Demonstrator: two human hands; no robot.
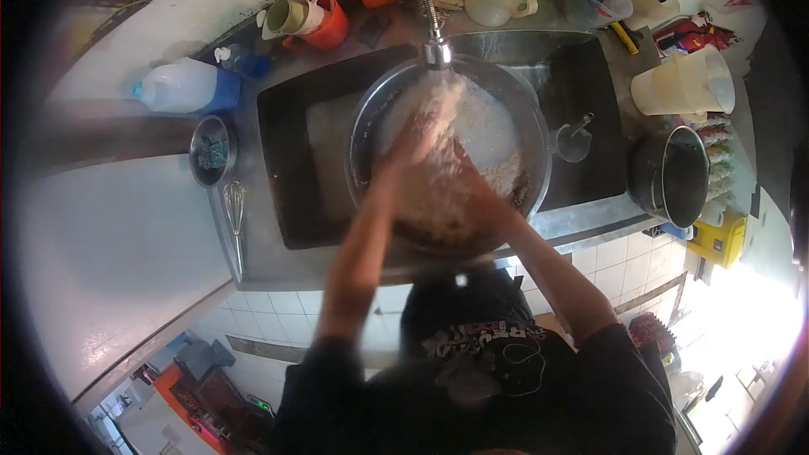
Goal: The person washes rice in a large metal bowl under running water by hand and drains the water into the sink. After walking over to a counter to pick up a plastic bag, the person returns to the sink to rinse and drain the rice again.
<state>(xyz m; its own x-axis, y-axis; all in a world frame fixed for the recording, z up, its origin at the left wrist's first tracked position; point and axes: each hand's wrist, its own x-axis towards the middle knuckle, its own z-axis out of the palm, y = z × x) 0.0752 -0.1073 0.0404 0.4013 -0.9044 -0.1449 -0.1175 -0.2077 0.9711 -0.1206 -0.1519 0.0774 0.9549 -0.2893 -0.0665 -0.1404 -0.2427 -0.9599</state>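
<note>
A large round metal bowl point(358, 131) sits in the sink, holding cloudy whitish water point(489, 122) and pale grains point(506, 175) that look like rice. Above its far rim, a tap point(436, 52) on a coiled metal hose runs water into it. My left hand point(425, 131) is inside the bowl, right under the stream, its fingers smeared by motion and splashing. Just right of and nearer to me, my right hand point(470, 185) is also in the bowl, blurred and partly hidden by water. Whether either hand grips any grains cannot be made out.
Left of the sink lie a whisk point(236, 219), a small metal bowl point(211, 150) and a plastic jug of liquid point(181, 87). A clear small cup point(574, 141) is right of the large bowl. Farther right stand a metal pot point(672, 175) and a cream pitcher point(684, 84).
</note>
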